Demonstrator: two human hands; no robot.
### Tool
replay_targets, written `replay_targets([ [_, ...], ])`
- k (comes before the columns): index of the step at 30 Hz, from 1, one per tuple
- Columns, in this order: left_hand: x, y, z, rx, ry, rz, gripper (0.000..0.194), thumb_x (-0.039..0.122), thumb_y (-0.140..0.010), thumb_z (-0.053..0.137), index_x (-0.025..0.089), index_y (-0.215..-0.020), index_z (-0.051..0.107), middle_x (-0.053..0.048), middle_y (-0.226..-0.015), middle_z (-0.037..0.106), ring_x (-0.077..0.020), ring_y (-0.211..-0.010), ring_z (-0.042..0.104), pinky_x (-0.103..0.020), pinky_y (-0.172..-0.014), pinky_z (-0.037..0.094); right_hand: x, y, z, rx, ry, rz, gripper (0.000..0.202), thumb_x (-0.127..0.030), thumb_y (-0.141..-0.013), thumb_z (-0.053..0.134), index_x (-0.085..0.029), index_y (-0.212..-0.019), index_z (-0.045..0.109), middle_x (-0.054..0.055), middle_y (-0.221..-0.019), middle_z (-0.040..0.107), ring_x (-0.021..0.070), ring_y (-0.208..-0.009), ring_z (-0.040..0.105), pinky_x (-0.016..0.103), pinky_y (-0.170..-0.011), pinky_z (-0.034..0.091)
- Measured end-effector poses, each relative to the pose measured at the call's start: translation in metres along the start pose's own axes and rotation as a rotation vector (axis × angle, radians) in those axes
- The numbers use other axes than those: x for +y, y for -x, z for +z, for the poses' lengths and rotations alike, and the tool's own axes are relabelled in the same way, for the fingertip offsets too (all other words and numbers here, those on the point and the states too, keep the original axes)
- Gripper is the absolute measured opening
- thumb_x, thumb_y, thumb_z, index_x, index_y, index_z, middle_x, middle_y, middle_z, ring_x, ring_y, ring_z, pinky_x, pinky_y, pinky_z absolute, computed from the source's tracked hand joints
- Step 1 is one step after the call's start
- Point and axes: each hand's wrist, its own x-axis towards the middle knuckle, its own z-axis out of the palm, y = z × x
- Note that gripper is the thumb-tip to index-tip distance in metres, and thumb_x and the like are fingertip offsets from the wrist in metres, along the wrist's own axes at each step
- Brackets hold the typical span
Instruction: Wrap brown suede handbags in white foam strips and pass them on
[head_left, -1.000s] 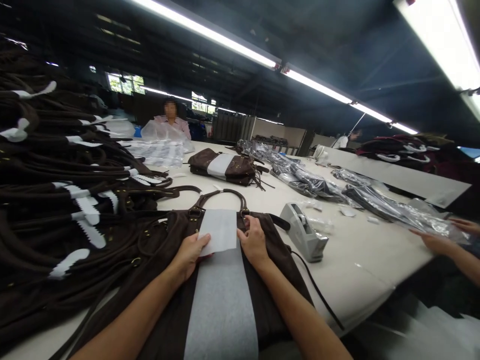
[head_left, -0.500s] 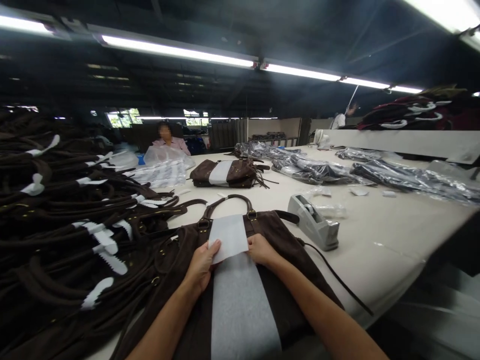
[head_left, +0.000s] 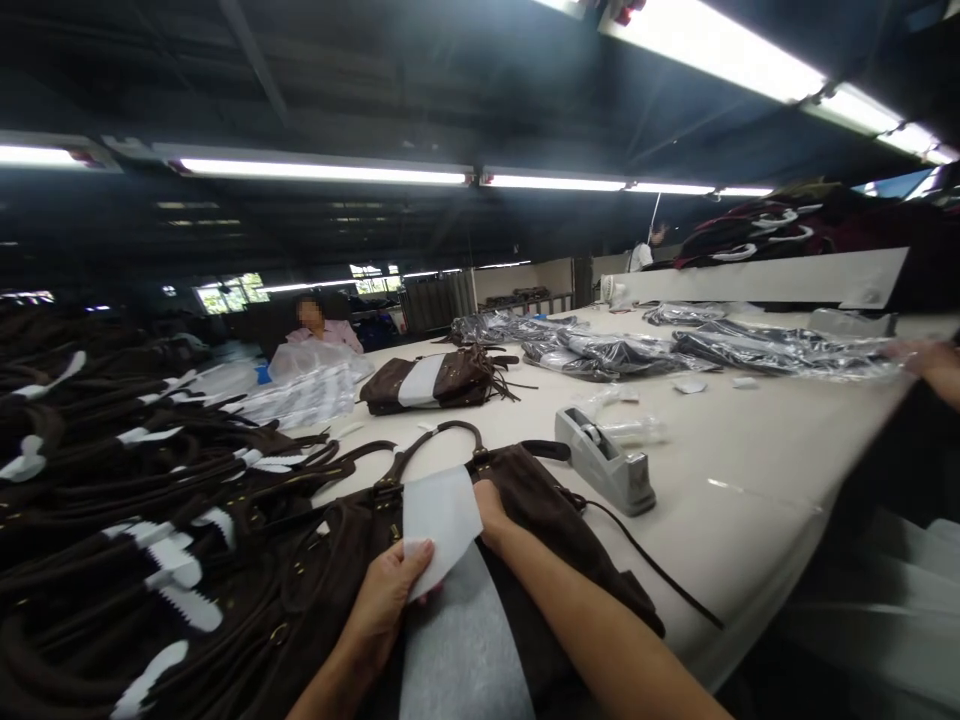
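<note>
Grip of left hand [head_left: 384, 592] pinches white sheet [head_left: 441, 520], thumb uppermost; right hand [head_left: 490, 512] angled inward, grip unclear.

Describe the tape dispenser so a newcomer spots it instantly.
On the cream table, find the near brown bag and look just past its right side. The tape dispenser is there: solid, blocky and grey, unlike the crumpled clear plastic beside it.

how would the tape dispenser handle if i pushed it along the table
The gray tape dispenser looks like hard, rigid molded plastic, so it likely won't flex. Its low, long body suggests it would slide rather than tip. Its flat-sided, blocky shape makes rolling unlikely on the smooth-looking table.
</note>
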Motion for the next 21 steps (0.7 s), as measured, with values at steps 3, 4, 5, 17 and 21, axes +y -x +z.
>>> replay_targets([
  [3, -0.006, -0.004, -0.002, 0.018, -0.106, 0.003, 0.046, 0.054, -0.063, 0.076, 0.011, -0.077, 0.064, -0.006, -0.064, 0.066, -0.0110, -0.046, 0.053, -0.018, -0.038, 0.033, -0.003, 0.006, -0.001, 0.024, -0.038, 0.033, 0.028, -0.020, -0.075, 0.059, -0.018, -0.049, 0.048, -0.002, -0.039, 0.040, 0.0118, -0.042, 0.044, 0.021, -0.040, 0.029],
  [4, -0.006, -0.004, -0.004, 0.018, -0.124, 0.005, 0.047, 0.055, -0.063, 0.076, 0.011, -0.076, 0.064, -0.006, -0.064, 0.066, -0.0111, -0.045, 0.053, -0.019, -0.037, 0.032, -0.004, 0.008, -0.002, 0.025, -0.051, 0.041, 0.031, -0.021, -0.076, 0.058, -0.019, -0.048, 0.045, -0.004, -0.039, 0.037, 0.0109, -0.039, 0.040, 0.022, -0.038, 0.028],
  [5, -0.005, -0.004, -0.005, 0.015, -0.132, 0.005, 0.048, 0.056, -0.063, 0.076, 0.012, -0.075, 0.063, -0.006, -0.063, 0.065, -0.0109, -0.045, 0.053, -0.018, -0.037, 0.031, -0.005, 0.008, -0.003, 0.026, -0.061, 0.047, 0.032, -0.021, -0.077, 0.058, -0.020, -0.048, 0.042, -0.004, -0.038, 0.035, 0.0101, -0.038, 0.037, 0.022, -0.037, 0.026],
  [17, 0.000, -0.001, 0.003, -0.069, -0.168, -0.145, 0.048, 0.053, -0.057, 0.080, 0.012, -0.073, 0.060, -0.005, -0.060, 0.064, -0.0131, -0.047, 0.058, -0.018, -0.037, 0.037, -0.010, -0.005, -0.017, -0.134, -0.004, 0.119, 0.033, -0.011, -0.076, 0.055, -0.021, -0.047, 0.043, -0.003, -0.033, 0.037, 0.0105, -0.034, 0.038, 0.020, -0.035, 0.030],
  [21, -0.002, -0.006, 0.004, -0.071, -0.208, -0.198, 0.045, 0.046, -0.054, 0.082, 0.012, -0.071, 0.058, -0.004, -0.056, 0.064, -0.0144, -0.043, 0.058, -0.020, -0.037, 0.040, -0.011, -0.002, -0.021, -0.173, 0.002, 0.134, 0.035, -0.009, -0.079, 0.053, -0.019, -0.046, 0.043, -0.002, -0.033, 0.041, 0.0082, -0.030, 0.036, 0.019, -0.032, 0.027],
])
